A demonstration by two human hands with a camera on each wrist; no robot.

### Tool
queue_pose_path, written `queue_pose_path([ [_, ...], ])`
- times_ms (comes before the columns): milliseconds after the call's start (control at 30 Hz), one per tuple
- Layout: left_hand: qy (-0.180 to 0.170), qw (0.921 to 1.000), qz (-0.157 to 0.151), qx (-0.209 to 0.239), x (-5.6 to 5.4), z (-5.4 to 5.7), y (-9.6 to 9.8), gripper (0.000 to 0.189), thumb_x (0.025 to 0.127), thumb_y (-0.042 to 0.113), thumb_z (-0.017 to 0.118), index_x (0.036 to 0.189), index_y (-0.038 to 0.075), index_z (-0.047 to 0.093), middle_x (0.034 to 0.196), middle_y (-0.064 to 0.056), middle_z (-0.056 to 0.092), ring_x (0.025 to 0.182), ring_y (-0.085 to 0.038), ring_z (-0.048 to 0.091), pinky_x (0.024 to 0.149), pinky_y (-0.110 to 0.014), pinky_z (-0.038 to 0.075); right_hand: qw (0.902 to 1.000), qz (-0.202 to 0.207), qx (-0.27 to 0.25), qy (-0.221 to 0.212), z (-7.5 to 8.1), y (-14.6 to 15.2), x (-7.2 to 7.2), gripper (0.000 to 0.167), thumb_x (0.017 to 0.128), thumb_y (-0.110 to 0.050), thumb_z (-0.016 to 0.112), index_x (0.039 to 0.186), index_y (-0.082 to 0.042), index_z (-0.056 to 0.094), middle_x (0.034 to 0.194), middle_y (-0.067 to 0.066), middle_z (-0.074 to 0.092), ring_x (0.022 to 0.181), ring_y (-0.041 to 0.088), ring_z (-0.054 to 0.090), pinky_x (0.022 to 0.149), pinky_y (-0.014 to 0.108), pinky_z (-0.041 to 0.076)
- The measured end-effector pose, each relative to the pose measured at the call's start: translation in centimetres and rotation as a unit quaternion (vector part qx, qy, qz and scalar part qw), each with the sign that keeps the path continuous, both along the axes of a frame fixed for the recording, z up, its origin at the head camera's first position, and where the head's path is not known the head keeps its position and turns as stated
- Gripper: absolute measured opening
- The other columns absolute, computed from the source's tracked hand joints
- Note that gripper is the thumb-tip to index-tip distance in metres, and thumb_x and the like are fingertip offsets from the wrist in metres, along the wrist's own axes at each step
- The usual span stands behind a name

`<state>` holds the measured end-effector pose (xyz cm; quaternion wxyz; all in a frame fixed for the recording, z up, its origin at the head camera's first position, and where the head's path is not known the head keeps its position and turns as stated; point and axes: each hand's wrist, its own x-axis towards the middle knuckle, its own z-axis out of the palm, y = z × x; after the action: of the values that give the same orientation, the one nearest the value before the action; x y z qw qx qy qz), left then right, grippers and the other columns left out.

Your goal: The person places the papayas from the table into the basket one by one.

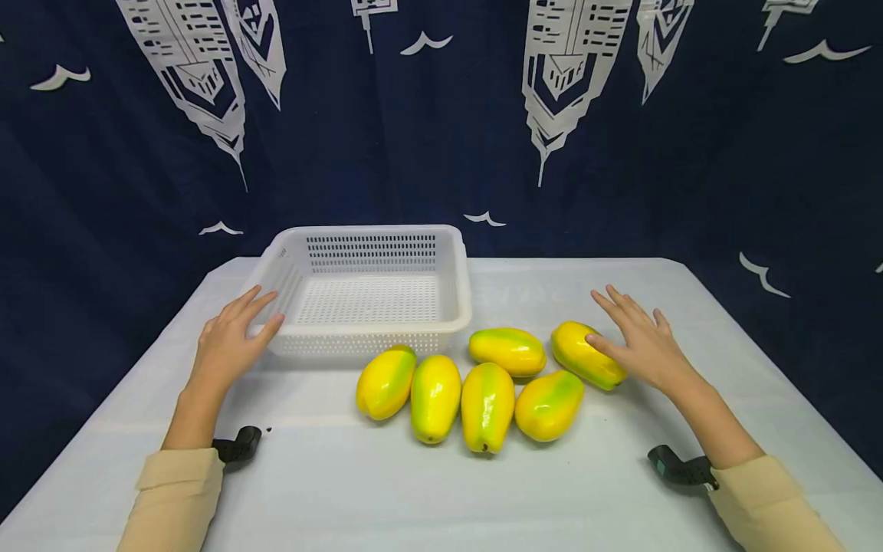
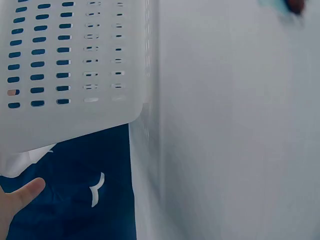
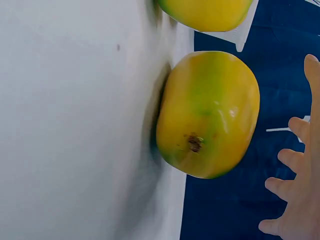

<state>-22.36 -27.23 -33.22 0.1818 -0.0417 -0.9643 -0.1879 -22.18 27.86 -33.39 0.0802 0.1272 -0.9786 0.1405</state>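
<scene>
Fingers spread, my left hand [image 1: 230, 345] hovers by the left front corner of a white plastic basket [image 1: 451, 326] with slotted walls. In the left wrist view, a thumb [image 2: 31, 192] shows below the slotted basket wall [image 2: 75, 117]. My right hand [image 1: 645, 345] has its fingers stretched out above and beside the rightmost yellow-green papaya [image 1: 579, 354], its thumb overlapping the fruit in the head view. The right wrist view shows that papaya [image 3: 210, 115] lying on the table, with the right-hand fingers [image 3: 292, 160] apart from it. Neither hand grips anything.
Several more papayas lie in front of and right of the basket, among them one at the left [image 1: 386, 383] and one behind the front row [image 1: 507, 351]. A white cloth covers the table [image 1: 331, 491]. Behind it hangs a dark blue curtain [image 1: 414, 138] with white prints.
</scene>
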Motion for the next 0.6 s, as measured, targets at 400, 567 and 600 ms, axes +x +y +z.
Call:
queue_pose_path([
  [400,0.05,0.9924,-0.017,0.111,-0.2,-1.0,-0.6,0.039,0.094,0.034,0.041,0.119,0.008,0.057,0.141,-0.011,0.04,0.13,-0.035,0.032,0.097,-0.062,0.024,0.999,0.013,-0.026,-0.035,-0.8,-0.2,0.0,0.073,0.088,-0.051,0.046,0.146,-0.021,0.012,0.153,0.015,0.007,0.132,0.047,0.018,0.091,0.074,0.019],
  [567,0.076,0.985,-0.031,0.152,-0.5,-1.4,-0.8,0.034,0.094,0.028,0.045,0.113,0.004,0.06,0.135,-0.014,0.046,0.128,-0.035,0.033,0.099,-0.06,0.025,0.9979,0.017,-0.039,-0.049,-1.2,-0.5,0.1,0.073,0.089,-0.05,0.045,0.146,-0.021,0.011,0.153,0.015,0.005,0.132,0.048,0.018,0.085,0.076,0.022],
  [600,0.082,0.9831,-0.035,0.16,-0.5,-1.5,-0.8,0.034,0.094,0.027,0.046,0.112,0.003,0.061,0.134,-0.016,0.047,0.128,-0.036,0.033,0.1,-0.059,0.025,0.9975,0.018,-0.045,-0.052,-1.2,-0.5,0.1,0.072,0.089,-0.049,0.045,0.146,-0.021,0.011,0.153,0.014,0.005,0.133,0.047,0.017,0.086,0.076,0.022],
])
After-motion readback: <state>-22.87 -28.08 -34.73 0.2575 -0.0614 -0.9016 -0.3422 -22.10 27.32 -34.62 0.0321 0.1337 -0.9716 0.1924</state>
